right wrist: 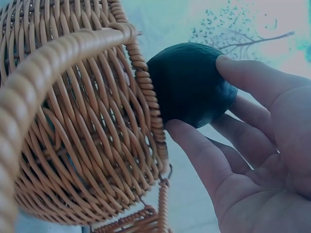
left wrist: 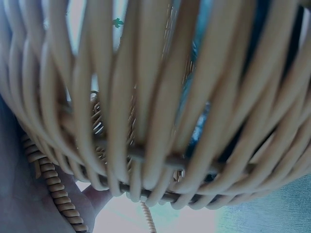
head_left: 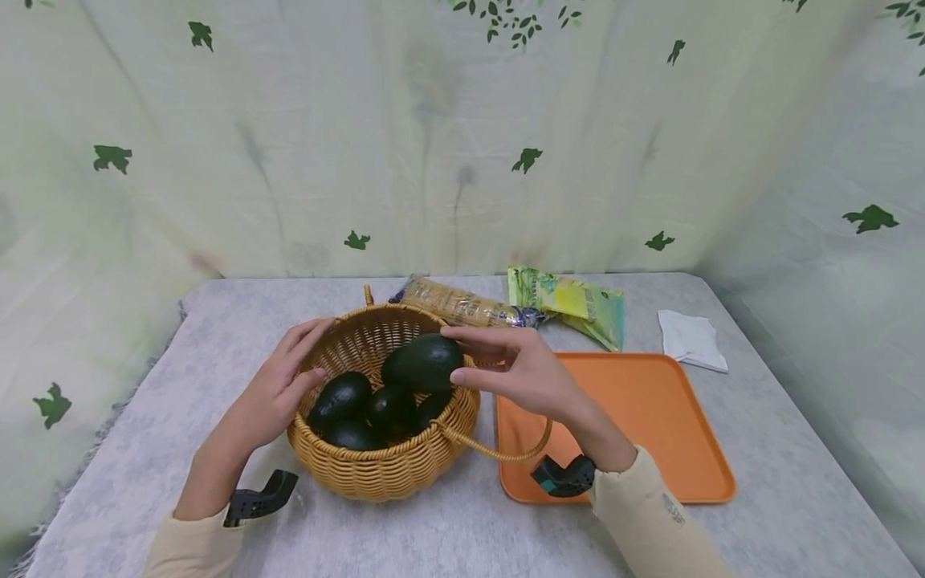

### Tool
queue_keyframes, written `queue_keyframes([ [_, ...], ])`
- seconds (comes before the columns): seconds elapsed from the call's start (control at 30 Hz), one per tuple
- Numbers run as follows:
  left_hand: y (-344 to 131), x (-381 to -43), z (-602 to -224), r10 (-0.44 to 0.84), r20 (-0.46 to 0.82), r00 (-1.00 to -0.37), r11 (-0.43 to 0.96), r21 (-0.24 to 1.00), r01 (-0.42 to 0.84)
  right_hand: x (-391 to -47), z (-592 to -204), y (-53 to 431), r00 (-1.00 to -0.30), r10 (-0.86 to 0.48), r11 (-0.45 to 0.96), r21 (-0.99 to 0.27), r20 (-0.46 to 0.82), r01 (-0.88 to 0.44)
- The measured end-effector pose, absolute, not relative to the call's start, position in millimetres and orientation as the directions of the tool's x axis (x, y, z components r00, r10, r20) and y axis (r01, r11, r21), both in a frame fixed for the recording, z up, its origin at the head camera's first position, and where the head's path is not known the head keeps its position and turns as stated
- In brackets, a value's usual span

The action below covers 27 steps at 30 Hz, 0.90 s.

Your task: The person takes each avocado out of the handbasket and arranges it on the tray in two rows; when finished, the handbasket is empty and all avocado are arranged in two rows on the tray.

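A round wicker basket (head_left: 383, 466) stands on the table with several dark green avocados (head_left: 345, 395) inside. My left hand (head_left: 278, 393) holds the basket's left rim, its thumb reaching over the edge. In the left wrist view the woven wall (left wrist: 160, 107) fills most of the picture, and part of the palm shows at the lower left. With fingertips and thumb, my right hand (head_left: 516, 365) grips one large avocado (head_left: 425, 363) at the basket's right rim. The right wrist view shows this avocado (right wrist: 192, 87) against the rim, fingers around its outer end.
An orange tray (head_left: 650, 417) lies right of the basket, whose loop handle (head_left: 516, 457) hangs out towards it. Behind are a long clear packet of yellowish food (head_left: 458, 303) and a green-yellow packet (head_left: 574, 301). A white tissue pack (head_left: 690, 339) lies at the back right.
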<state>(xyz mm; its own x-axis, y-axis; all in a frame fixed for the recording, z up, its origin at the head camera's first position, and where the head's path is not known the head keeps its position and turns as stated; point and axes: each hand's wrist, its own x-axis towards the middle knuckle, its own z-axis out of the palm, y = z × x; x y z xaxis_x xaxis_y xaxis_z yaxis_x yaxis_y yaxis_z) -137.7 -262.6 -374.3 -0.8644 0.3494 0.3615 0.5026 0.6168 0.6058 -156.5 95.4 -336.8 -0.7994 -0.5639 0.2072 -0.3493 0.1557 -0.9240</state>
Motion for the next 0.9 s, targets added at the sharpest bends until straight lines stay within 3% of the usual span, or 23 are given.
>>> queue_keyframes([
  [0.9, -262, -137, -375, 0.351, 0.361, -0.864, 0.616, 0.606, 0.503, -148, -335, 140, -0.803, -0.496, 0.031, -0.917, 0.332, -0.398],
])
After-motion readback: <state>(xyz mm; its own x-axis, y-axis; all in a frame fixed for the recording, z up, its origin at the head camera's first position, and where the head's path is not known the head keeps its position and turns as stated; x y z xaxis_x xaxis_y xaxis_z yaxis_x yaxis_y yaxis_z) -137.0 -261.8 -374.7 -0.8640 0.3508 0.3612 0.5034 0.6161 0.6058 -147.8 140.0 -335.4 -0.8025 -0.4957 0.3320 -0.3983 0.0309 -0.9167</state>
